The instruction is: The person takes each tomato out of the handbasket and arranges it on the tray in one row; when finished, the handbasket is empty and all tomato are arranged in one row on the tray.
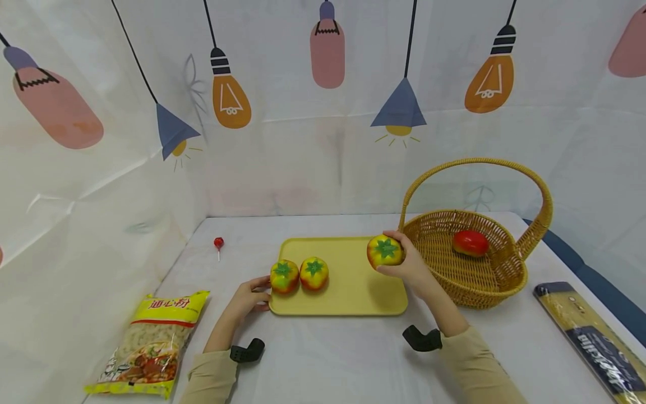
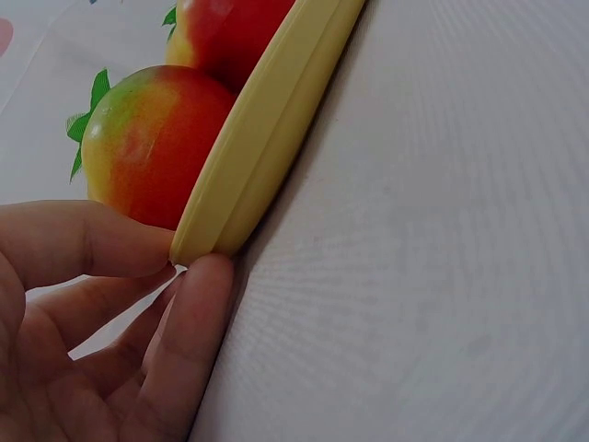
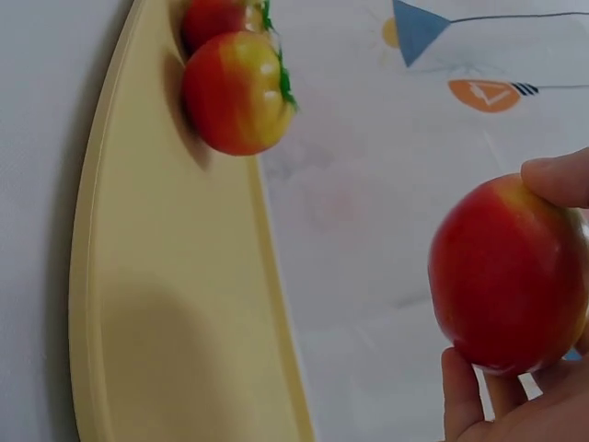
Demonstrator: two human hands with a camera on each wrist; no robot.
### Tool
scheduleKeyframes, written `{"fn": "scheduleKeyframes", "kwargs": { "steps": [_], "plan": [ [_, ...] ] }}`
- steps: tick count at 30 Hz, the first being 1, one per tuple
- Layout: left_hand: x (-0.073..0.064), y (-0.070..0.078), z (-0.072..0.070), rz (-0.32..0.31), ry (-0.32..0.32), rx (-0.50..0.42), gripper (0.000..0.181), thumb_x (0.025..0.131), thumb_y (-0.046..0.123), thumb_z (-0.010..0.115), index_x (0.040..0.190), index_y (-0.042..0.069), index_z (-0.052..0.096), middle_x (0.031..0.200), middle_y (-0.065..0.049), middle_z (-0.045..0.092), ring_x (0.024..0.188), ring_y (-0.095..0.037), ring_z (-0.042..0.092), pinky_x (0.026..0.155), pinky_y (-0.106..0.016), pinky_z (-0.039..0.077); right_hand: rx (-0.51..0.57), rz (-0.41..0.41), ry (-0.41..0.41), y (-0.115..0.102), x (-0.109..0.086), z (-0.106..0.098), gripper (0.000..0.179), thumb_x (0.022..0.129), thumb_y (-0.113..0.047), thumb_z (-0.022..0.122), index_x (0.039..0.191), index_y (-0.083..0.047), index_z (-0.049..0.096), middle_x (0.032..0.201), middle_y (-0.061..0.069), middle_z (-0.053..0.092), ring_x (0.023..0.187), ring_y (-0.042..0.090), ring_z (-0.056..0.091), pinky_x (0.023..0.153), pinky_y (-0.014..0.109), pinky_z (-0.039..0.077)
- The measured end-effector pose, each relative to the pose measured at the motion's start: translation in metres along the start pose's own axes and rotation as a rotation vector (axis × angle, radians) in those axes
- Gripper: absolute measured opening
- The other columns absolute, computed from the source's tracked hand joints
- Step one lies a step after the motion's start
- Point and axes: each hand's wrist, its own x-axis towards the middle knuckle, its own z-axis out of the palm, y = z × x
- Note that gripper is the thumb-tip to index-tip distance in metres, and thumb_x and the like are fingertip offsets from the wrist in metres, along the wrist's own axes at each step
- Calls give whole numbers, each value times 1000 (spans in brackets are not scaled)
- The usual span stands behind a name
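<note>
My right hand grips a red-and-yellow toy tomato with a green star-shaped top, held over the right end of a yellow tray. In the right wrist view, the thumb and fingers curl round this tomato, and a shadow lies on the tray below. At the tray's left edge, my left hand pinches the rim, seen closely in the left wrist view with fingertips on both sides of the rim. Two similar tomatoes, one left and one right, sit side by side on the tray.
A wicker basket with a tall handle stands right of the tray, holding a smooth red oblong item. A gold packet lies at far right. On the left are a pasta bag and a red lollipop.
</note>
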Motion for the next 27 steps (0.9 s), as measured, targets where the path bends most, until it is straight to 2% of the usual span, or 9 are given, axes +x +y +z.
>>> {"fn": "scheduleKeyframes", "kwargs": {
  "steps": [8, 18, 27],
  "plan": [
    [2, -3, 0, 36, -12, -5, 57, 77, -4, 57, 132, -7, 44, 126, -26, 49, 88, -21, 58, 69, -33, 56, 46, -4, -26, 5, 5, 13, 78, 72, 0, 72, 139, -6, 31, 135, 19, 34, 114, 31, 40, 89, 31, 43],
    [0, -2, 0, 22, -14, -12, 58, 77, -5, 58, 133, -7, 43, 126, -26, 49, 81, -19, 59, 68, -31, 56, 73, 39, -58, 16, 11, 31, 79, 72, -2, 73, 139, -5, 31, 136, 19, 28, 115, 32, 39, 88, 33, 42],
    [-1, -1, 0, 31, -10, -11, 58, 77, -5, 58, 133, -8, 43, 125, -26, 49, 80, -19, 59, 67, -32, 56, 44, 74, -54, 30, 17, 52, 77, 71, -5, 75, 137, -8, 35, 130, 17, 38, 108, 29, 44, 87, 33, 42]
  ]
}}
